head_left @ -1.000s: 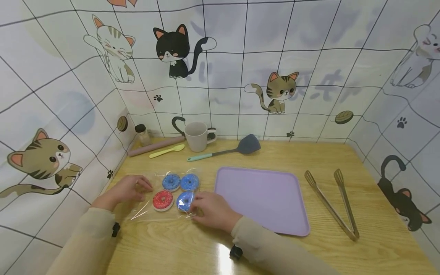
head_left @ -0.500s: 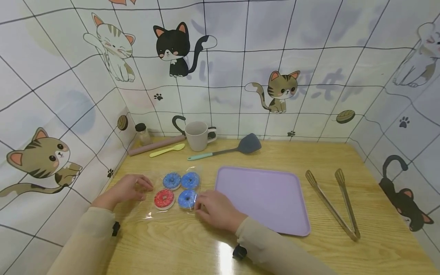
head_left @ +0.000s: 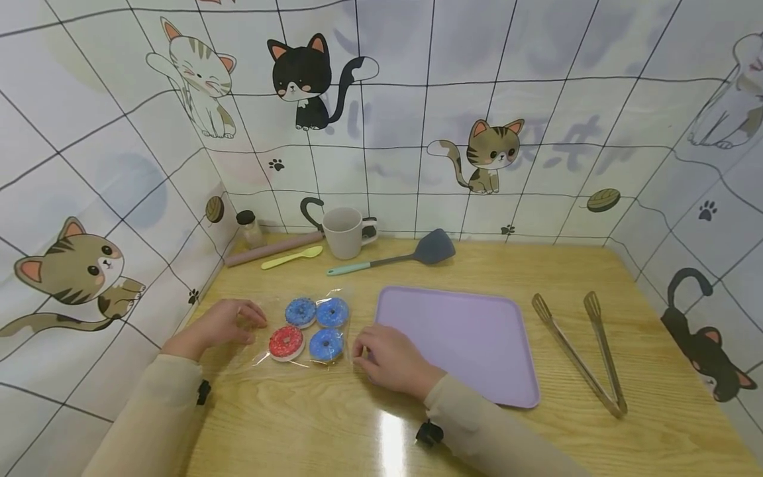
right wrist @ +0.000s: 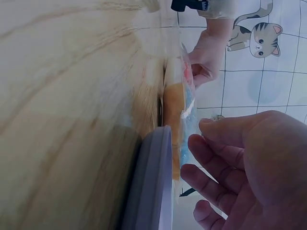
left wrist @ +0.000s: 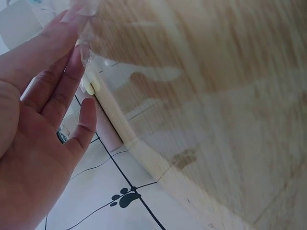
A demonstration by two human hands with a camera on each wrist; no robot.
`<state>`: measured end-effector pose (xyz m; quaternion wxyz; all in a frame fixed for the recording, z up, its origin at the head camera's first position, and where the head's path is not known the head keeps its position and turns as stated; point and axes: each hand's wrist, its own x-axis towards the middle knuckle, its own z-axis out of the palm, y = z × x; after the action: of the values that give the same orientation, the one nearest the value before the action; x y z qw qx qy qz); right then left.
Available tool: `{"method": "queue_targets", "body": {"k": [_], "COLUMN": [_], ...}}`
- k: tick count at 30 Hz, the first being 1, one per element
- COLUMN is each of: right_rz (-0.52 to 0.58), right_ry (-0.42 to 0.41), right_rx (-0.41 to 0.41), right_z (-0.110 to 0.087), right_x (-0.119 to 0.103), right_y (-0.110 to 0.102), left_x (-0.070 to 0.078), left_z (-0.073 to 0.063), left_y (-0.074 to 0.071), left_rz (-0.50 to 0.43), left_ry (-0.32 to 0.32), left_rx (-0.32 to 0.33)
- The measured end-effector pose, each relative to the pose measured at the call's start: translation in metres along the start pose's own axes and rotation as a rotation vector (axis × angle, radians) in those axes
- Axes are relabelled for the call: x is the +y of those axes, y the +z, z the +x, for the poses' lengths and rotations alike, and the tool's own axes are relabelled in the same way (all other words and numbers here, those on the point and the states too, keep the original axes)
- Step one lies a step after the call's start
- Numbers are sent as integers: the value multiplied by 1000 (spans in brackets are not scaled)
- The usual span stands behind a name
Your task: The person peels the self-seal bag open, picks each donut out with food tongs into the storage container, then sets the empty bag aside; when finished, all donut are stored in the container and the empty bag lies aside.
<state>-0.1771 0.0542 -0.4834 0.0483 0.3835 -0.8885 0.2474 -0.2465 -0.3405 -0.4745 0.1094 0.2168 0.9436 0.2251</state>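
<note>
A clear plastic bag (head_left: 247,363) lies flat on the table, holding one red doughnut (head_left: 287,343) and three blue doughnuts (head_left: 326,344). My left hand (head_left: 223,326) is at the bag's left side, fingers loosely bent; in the left wrist view the film overlaps its thumb and fingertips. Right of the bag, my right hand (head_left: 390,358) hovers at the left edge of a lilac tray (head_left: 459,344). In the right wrist view its right-hand fingers (right wrist: 218,187) are loosely curled beside the tray rim, a gap separating them from the bag.
Metal tongs (head_left: 587,361) lie spread on the right. Along the back are a spatula (head_left: 434,248), a grey mug (head_left: 343,233), a yellow spoon (head_left: 292,257), a rolling pin (head_left: 274,249) and a black-capped jar (head_left: 250,230). Cat-patterned walls enclose three sides.
My right hand has let go of the bag's right side and drawn away to the right, over the tray's edge. The left hand and the doughnuts stay nearly in place.
</note>
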Motion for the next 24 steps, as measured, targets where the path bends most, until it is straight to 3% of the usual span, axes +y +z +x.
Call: {"method": "queue_targets", "body": {"k": [5,12,24], "right_rz": [53,241,242], "right_ry": [-18,35,3], "right_rx": [7,-30,-146], "right_z": [-2,6,37], "right_x": [3,11,11], "right_y": [-2,-3,7], "left_x": [1,2,5], "left_z": [0,0,-2], "left_y": [-1,-1,-1], "left_rz": [-2,-11,-37], "left_ry": [-13,-19,-48], "left_rx": [-6,-8,-18]}}
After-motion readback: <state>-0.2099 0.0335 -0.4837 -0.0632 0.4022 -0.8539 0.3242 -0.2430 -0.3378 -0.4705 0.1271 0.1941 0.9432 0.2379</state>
